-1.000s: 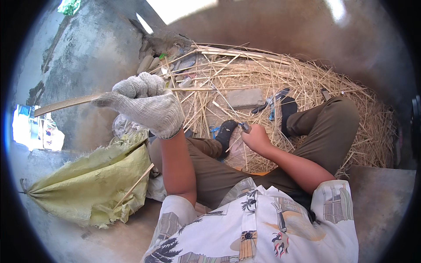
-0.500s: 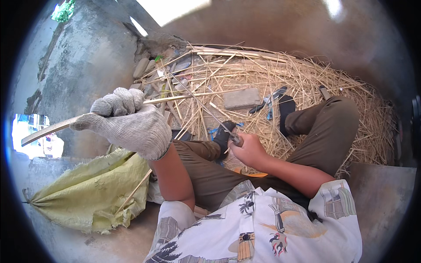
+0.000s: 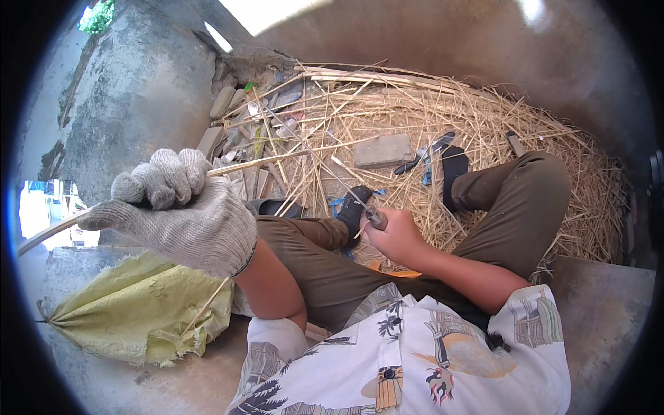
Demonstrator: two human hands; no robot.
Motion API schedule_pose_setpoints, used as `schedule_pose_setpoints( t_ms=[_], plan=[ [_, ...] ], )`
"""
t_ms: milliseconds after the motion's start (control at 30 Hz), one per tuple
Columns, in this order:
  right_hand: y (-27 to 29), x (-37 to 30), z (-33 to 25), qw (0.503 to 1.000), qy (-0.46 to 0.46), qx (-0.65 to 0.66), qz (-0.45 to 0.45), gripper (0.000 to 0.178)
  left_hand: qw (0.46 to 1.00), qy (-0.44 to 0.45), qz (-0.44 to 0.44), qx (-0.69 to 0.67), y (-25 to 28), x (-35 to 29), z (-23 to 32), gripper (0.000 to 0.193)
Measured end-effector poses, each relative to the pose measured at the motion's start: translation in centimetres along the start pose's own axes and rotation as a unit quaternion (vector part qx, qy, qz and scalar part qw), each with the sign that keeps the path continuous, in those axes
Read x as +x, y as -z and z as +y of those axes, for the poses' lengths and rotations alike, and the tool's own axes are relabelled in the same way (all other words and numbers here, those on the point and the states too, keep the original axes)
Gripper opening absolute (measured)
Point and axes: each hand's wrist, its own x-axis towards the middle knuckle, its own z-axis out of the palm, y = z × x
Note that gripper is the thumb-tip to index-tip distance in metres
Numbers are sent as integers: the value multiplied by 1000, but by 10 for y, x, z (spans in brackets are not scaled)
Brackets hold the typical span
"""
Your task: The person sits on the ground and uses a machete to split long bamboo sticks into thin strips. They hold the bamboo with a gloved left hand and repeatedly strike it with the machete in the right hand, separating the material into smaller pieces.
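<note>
My left hand (image 3: pixel 180 214) wears a pale knitted work glove and is closed round a long, thin bamboo strip (image 3: pixel 52 234), its thumb lying along it. One end of the strip sticks out at the far left. On the other side it runs rightward above the straw-like litter. My bare right hand (image 3: pixel 394 235) is wrapped round the handle (image 3: pixel 375 218) of a knife with a long, narrow blade (image 3: pixel 337 178). The blade slants up and to the left, crossing the strip in the picture; whether they touch I cannot tell.
Bamboo shavings and strips (image 3: pixel 484 128) cover the floor ahead, with a grey brick (image 3: pixel 382 151) among them. My feet in dark socks (image 3: pixel 453 169) rest there. A yellow-green woven sack (image 3: pixel 138 311) lies at left. Concrete walls (image 3: pixel 145 83) stand left and ahead.
My left hand has moved left and slightly down, drawing the strip leftward with it. The right hand and knife have stayed nearly in place.
</note>
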Motion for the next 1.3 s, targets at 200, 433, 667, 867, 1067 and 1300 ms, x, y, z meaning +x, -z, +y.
schedule_pose_setpoints(
  t_ms=[200,433,667,867,1067,1300],
  plan=[
    [1,8,5,999,-28,-41,-7,25,997,14,-70,-26,5,1,5,60],
    [4,0,-8,996,33,-82,-22,22,990,45,-115,-70,12,8,35,63],
    [1,5,-2,998,-36,-53,-19,24,994,33,-87,-62,17,10,33,62],
    [-5,19,24,998,7,-55,-25,24,992,27,-94,-79,9,6,22,60],
    [-2,19,11,997,-43,-50,-28,28,994,3,-85,-70,14,6,29,62],
    [-2,24,21,993,15,-109,-45,21,995,-14,-91,-42,9,6,26,61]
  ],
)
